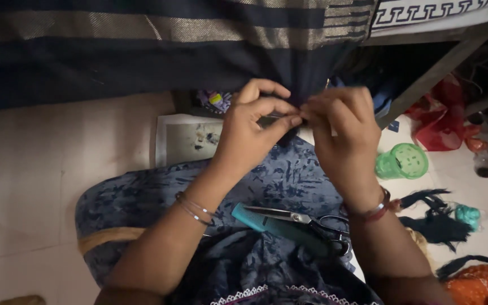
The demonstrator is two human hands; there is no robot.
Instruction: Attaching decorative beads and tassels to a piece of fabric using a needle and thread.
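- Nearest the camera lies the person's lap, covered in blue patterned cloth (pixel 289 181); I take it as the landmark.
- On the lap rest a teal comb (pixel 280 226) and a pair of scissors (pixel 312 221), touching each other and untouched by either hand.
- Just beyond the lap, the left hand (pixel 249 133) and right hand (pixel 343 135) meet at the hanging edge of a dark fabric (pixel 306 73) with gold stripes.
- The left hand's fingers (pixel 280 121) are narrowed, pinched on a small bit of that edge; the right hand's fingers (pixel 320 113) are closed tight on the same spot, tips touching the left's.
- What sits between the fingertips is too small to tell, perhaps threads of the fringe.
- Judged from this, the edge work is under way at one point, with the stretch of edge left of the lap looking unworked.
- Right of the lap, on the floor, stand a green cup (pixel 402 162) and loose dark threads (pixel 433 220).
- Left of the lap and farther off lies a pale sheet (pixel 182 138) on the floor.
- Farthest, the dark fabric spans the top.
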